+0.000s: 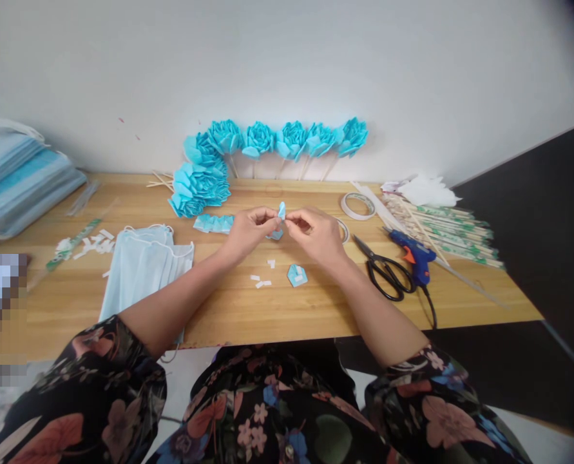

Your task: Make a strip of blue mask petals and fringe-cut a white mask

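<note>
Over the middle of the wooden table (291, 309), my left hand (250, 230) and my right hand (315, 233) meet, both with fingers pinched on a small folded blue piece of mask fabric (281, 210) that sticks up between them. Another folded blue piece (297, 275) lies on the table just below my right hand. Small white scraps (262, 282) lie next to it. A pleated blue strip (213, 223) rests to the left of my left hand.
Finished blue flowers on sticks (291, 138) lean on the wall, more lying in a heap (200, 183). Face masks (139, 267) lie left, a stack (16, 180) far left. Tape roll (357, 205), scissors (386, 270), blue glue gun (415, 254) and chopsticks (446, 229) lie right.
</note>
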A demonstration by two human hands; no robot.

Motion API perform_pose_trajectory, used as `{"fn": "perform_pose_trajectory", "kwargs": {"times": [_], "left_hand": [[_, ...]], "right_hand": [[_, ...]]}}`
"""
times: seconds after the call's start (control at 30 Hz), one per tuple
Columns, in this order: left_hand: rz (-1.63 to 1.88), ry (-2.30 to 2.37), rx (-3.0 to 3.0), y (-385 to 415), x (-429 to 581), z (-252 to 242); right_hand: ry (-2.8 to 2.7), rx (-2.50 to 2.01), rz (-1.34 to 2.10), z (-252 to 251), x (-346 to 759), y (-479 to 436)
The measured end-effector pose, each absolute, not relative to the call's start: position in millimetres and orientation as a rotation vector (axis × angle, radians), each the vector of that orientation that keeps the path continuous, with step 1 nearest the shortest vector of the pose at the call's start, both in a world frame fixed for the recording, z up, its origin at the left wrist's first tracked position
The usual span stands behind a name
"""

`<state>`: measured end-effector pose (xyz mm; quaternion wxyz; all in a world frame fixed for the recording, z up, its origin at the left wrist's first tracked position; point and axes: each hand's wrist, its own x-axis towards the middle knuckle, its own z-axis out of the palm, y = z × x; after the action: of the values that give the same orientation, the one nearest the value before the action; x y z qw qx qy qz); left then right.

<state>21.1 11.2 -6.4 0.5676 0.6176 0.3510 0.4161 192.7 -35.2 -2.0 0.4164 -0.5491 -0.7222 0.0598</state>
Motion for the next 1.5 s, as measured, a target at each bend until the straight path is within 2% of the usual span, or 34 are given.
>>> {"fn": "perform_pose_trajectory", "kwargs": {"times": [1.33,1.5], "left_hand": [[0.974,0.868,1.421,15,19,-1],[1.072,0.903,1.366,25,13,1]], "right_hand": [[-1.718,-1.430,0.181,3,195,-35],[-1.736,-1.412,0.339,10,198,-39]]}}
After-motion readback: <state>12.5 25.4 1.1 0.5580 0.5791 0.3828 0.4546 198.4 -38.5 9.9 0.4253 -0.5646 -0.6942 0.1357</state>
